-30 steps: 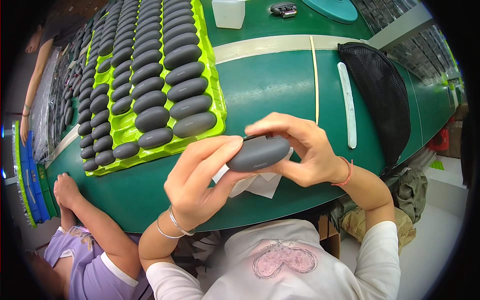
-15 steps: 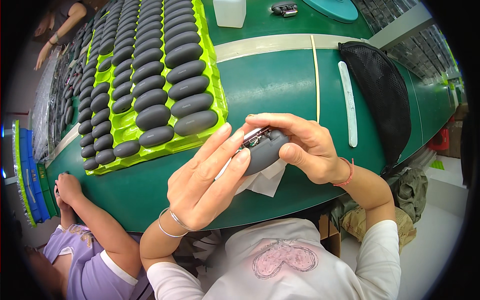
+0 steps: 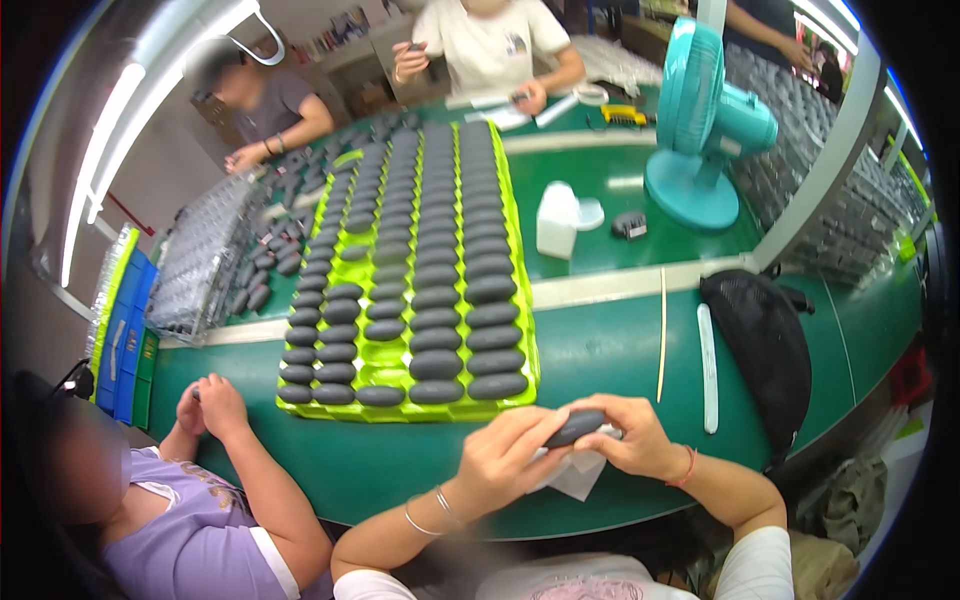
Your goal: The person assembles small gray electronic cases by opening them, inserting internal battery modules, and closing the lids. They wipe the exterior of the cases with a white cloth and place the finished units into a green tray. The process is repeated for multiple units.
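Note:
Above the near edge of the bench, a dark grey oval plastic case [image 3: 574, 429] is held between both my hands. My left hand [image 3: 500, 458] grips its left end with the fingers along its far side. On the other end, my right hand [image 3: 636, 438] has its thumb on the near side and its fingers over the top. The smooth outer face shows; its inside is hidden. Beneath the hands lies a crumpled white tissue [image 3: 578, 478]. Just beyond them stands a lime-green tray [image 3: 420, 411] with rows of similar dark oval cases [image 3: 497, 386].
A thin wooden stick [image 3: 662, 335], a pale strip [image 3: 708, 370] and a black mesh bag [image 3: 762, 365] lie to the right. Farther back are a white bottle [image 3: 556, 225], an opened case [image 3: 629, 226] and a teal fan [image 3: 692, 185]. Co-workers sit left and across.
The view has tilted up, bringing the fan and co-workers in. Both hands still hold the case, whose inner parts showed before; now its smooth outside faces me.

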{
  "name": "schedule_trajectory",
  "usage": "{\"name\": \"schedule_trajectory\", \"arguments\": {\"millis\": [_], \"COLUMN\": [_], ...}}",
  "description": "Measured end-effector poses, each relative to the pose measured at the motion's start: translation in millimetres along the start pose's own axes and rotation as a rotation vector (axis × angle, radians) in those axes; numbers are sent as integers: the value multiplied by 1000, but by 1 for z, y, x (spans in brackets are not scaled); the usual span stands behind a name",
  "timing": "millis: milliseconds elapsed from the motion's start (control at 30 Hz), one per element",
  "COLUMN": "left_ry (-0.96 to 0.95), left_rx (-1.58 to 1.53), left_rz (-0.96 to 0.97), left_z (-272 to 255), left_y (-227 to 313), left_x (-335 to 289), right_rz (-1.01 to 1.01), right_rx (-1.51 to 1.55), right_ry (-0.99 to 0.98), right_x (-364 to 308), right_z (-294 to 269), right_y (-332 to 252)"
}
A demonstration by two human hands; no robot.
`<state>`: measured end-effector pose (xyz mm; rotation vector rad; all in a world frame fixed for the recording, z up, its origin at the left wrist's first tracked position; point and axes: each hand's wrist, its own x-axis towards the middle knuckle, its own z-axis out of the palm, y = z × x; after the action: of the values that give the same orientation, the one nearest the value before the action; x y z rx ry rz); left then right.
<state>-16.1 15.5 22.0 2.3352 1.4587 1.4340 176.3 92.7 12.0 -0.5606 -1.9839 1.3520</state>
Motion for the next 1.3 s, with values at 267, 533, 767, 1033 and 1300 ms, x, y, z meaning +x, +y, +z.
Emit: {"name": "schedule_trajectory", "arguments": {"millis": [267, 533, 767, 1033, 1300], "left_ry": [5, -138, -194, -173, -69], "left_rx": [-189, -553, -534, -577, -533], "left_rz": [-149, -436, -476, -423, -393], "left_z": [-3, -4, 0, -1, 9], "left_y": [4, 6, 2, 3, 14], "left_x": [-2, -1, -5, -9, -14], "right_rz": [-92, -126, -182, -266, -202], "right_rx": [-103, -222, -275, -388, -316], "right_ry": [-6, -59, -51, -82, 2], "right_x": [7, 4, 6, 8, 15], "right_z": [0, -10, -9, -8, -27], "right_y": [1, 3, 2, -3, 4]}}
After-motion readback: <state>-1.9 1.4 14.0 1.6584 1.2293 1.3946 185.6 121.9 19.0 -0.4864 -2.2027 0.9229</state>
